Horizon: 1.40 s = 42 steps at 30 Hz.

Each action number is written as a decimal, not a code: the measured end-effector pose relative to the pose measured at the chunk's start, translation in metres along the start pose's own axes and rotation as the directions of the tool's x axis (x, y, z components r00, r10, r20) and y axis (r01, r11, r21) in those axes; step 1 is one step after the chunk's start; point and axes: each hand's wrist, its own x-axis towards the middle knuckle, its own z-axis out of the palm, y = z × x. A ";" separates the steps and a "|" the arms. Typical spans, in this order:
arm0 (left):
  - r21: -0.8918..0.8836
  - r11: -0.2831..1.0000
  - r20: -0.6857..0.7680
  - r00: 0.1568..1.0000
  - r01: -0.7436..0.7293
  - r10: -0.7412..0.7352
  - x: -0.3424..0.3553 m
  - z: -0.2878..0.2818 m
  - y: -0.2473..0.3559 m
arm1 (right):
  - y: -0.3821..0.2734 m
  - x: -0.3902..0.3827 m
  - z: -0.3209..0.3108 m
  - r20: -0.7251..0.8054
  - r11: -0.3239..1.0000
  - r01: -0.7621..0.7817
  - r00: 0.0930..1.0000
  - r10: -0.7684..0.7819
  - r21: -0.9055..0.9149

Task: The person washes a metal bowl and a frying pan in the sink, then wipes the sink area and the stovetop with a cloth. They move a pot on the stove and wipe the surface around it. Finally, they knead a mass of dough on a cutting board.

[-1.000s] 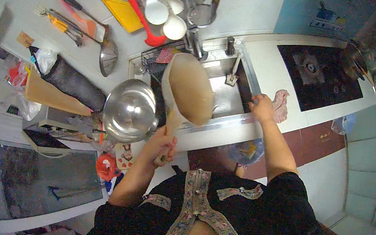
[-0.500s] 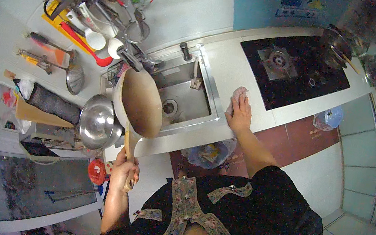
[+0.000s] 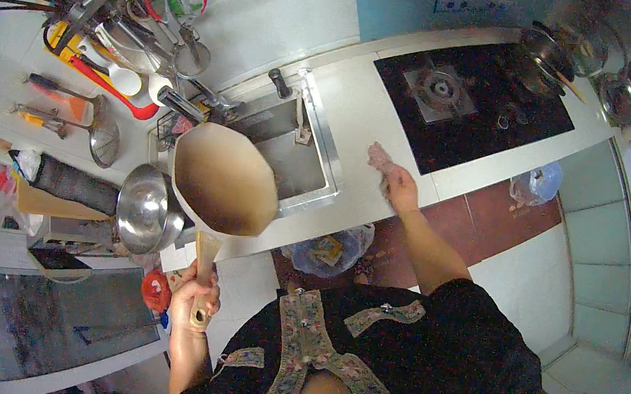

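Note:
My left hand (image 3: 195, 292) grips the light wooden-looking handle (image 3: 205, 258) of a pale pan (image 3: 223, 177) with a tan interior, held over the left front part of the sink. My right hand (image 3: 400, 188) is closed on a crumpled pinkish cloth (image 3: 380, 159) at the counter to the right of the sink (image 3: 326, 157). A steel bowl (image 3: 143, 207) sits just left of the pan, partly hidden behind it.
A black gas hob (image 3: 462, 146) with a dark pot (image 3: 541, 72) is at the right. Many utensils (image 3: 103, 70) hang on the back wall. A bagged bin (image 3: 327, 251) stands below the counter, and another bag (image 3: 535, 184) is farther right.
My right hand has gone from the sink's right edge to the cloth and taken hold of it. The pan, still in my left hand, has shifted left. The view has turned rightward.

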 end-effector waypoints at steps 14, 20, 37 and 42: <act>-0.379 0.875 0.494 0.866 0.302 -0.085 0.048 0.033 -0.068 | -0.038 -0.006 -0.072 -0.162 0.659 -0.042 0.956 0.245 0.751; -0.339 0.889 0.597 0.801 0.309 -0.051 0.131 0.078 -0.099 | -0.044 0.017 -0.095 -0.168 0.833 0.167 0.940 -0.295 -0.528; -0.250 0.906 0.490 0.852 0.341 -0.185 0.218 0.077 -0.161 | 0.000 0.068 -0.067 0.221 0.288 0.236 0.972 -0.084 -0.928; 0.029 0.980 0.441 0.877 0.197 -0.190 0.218 0.065 -0.157 | -0.014 0.055 -0.111 0.100 0.218 0.104 0.995 -0.028 -0.970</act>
